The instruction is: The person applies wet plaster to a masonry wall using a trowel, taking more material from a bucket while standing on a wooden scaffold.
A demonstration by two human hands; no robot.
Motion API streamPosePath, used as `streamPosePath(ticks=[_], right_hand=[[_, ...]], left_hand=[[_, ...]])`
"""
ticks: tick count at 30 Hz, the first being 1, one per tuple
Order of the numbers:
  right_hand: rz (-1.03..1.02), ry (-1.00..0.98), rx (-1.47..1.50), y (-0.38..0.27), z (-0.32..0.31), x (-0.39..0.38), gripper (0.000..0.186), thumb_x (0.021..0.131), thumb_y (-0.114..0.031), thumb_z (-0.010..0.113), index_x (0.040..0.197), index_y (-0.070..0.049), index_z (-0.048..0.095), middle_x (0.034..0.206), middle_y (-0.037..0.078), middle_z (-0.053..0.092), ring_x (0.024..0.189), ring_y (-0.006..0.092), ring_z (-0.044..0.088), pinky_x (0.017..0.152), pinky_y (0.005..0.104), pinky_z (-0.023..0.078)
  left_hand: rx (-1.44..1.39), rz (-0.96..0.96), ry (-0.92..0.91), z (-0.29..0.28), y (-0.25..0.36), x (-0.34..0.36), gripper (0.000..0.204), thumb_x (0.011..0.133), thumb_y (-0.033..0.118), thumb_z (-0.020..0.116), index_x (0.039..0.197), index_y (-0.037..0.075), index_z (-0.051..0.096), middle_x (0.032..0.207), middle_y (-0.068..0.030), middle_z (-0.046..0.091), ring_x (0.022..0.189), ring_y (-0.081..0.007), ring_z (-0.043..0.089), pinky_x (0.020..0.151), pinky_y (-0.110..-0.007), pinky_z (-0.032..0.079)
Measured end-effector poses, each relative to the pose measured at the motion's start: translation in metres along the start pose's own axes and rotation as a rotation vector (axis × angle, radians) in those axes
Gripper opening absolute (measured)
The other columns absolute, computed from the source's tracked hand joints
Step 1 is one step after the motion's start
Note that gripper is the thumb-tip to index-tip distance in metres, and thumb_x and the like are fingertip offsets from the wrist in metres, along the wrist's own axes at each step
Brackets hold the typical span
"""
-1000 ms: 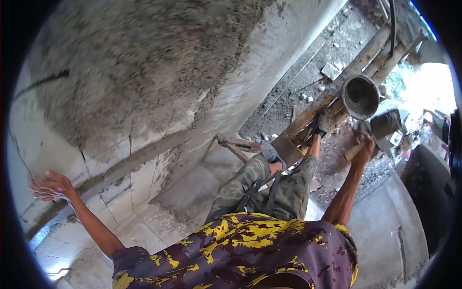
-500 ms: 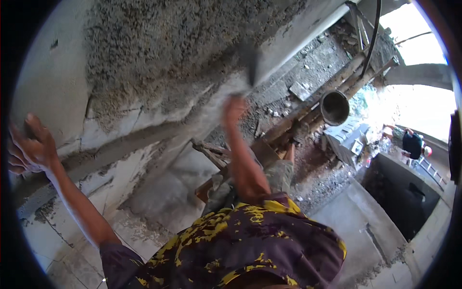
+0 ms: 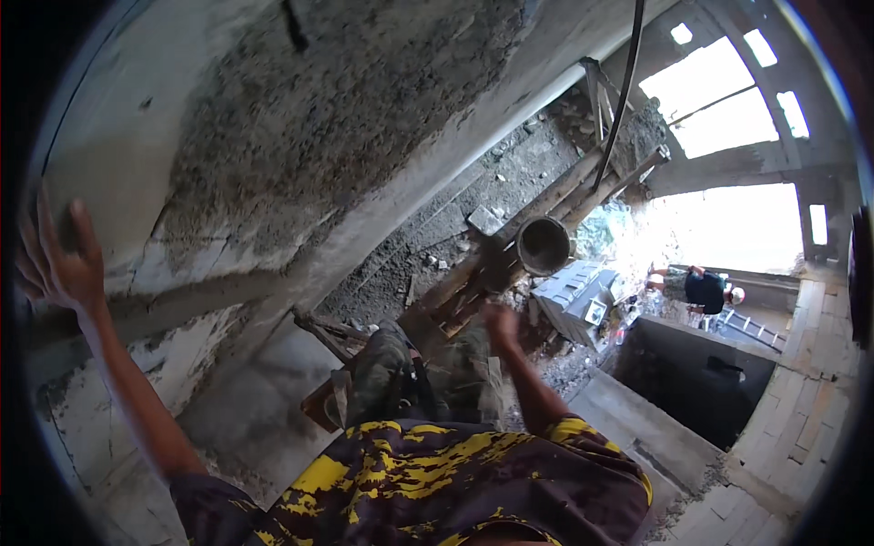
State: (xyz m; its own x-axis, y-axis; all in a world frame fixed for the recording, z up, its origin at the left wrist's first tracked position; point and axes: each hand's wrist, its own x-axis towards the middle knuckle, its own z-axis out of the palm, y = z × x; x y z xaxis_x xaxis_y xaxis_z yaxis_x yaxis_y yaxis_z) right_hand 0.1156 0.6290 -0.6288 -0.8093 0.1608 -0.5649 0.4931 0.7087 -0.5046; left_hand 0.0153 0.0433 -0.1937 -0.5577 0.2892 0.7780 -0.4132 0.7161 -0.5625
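My left hand (image 3: 62, 259) is open, fingers spread against the wall (image 3: 137, 155) at the far left, beside a rough patch of grey render (image 3: 300, 146). My right hand (image 3: 501, 323) is blurred, closed on the handle of a trowel, whose dark blade (image 3: 493, 259) smears above it over wooden poles. Just past the blade, a round bucket (image 3: 544, 246) with grey stuff inside rests on the poles (image 3: 583, 200). My legs in camouflage trousers are below my hands.
A dark square opening (image 3: 692, 382) in the floor lies at right. Behind it a person (image 3: 706, 289) in dark clothing bends near a ladder (image 3: 746, 332). A grey stack (image 3: 569, 291), rubble (image 3: 437, 227), a hanging hose (image 3: 619, 100) and bright wall openings (image 3: 719, 91) surround the poles.
My right hand swung up toward the rendered wall, then back down over the poles. My left hand is higher. My view has turned, bringing the openings and person further into sight.
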Motion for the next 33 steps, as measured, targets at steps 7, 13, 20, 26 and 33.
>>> streamPosePath(ticks=[7,13,20,26,33], right_hand=[[0.021,1.039,0.094,0.09,-0.21,0.102,0.035,0.088,-0.028,0.058,0.098,0.005,0.049,0.077,0.02,0.06,0.07,0.041,0.058,0.065,0.0464,0.046],[-0.023,1.167,0.795,0.151,-0.109,0.211,0.033,0.089,-0.031,0.058,0.098,-0.002,0.048,0.075,0.012,0.059,0.062,0.023,0.057,0.06,0.0355,0.048],[0.539,0.323,0.342,0.277,0.021,0.286,0.037,0.089,-0.034,0.057,0.096,0.002,0.05,0.084,0.033,0.061,0.081,0.05,0.059,0.07,0.0537,0.046],[0.409,0.034,0.046,0.311,-0.028,0.297,0.038,0.09,-0.033,0.055,0.105,0.001,0.05,0.084,0.034,0.061,0.08,0.0493,0.061,0.07,0.054,0.046],[0.098,-0.098,-0.378,0.307,-0.086,0.413,0.023,0.092,-0.013,0.037,0.09,0.004,0.052,0.077,0.029,0.061,0.071,0.0432,0.063,0.062,0.0537,0.049]], left_hand=[[-0.603,0.016,-0.078,-0.077,0.222,-0.053,0.039,0.098,0.019,0.048,0.127,-0.007,0.051,0.125,-0.0228,0.057,0.116,-0.0369,0.055,0.101,-0.043,0.041],[-1.65,-0.604,-1.352,-0.1,0.571,-0.272,0.036,0.092,0.014,0.056,0.125,-0.003,0.051,0.129,-0.0156,0.053,0.114,-0.0238,0.054,0.096,-0.032,0.044],[-1.861,-0.734,-2.101,-0.092,0.905,-0.376,0.11,0.075,0.031,0.078,0.149,0.0,0.004,0.145,-0.0311,0.028,0.134,-0.0329,0.035,0.107,-0.039,0.033],[-1.936,-0.668,-2.183,-0.072,1.024,-0.421,0.081,0.07,0.024,0.081,0.134,-0.007,0.04,0.125,-0.021,0.054,0.111,-0.0264,0.055,0.095,-0.035,0.044],[-1.612,-0.469,-2.289,-0.124,1.066,-0.354,0.06,0.068,0.025,0.069,0.116,-0.007,0.055,0.107,-0.0208,0.063,0.098,-0.0248,0.059,0.085,-0.034,0.048]])
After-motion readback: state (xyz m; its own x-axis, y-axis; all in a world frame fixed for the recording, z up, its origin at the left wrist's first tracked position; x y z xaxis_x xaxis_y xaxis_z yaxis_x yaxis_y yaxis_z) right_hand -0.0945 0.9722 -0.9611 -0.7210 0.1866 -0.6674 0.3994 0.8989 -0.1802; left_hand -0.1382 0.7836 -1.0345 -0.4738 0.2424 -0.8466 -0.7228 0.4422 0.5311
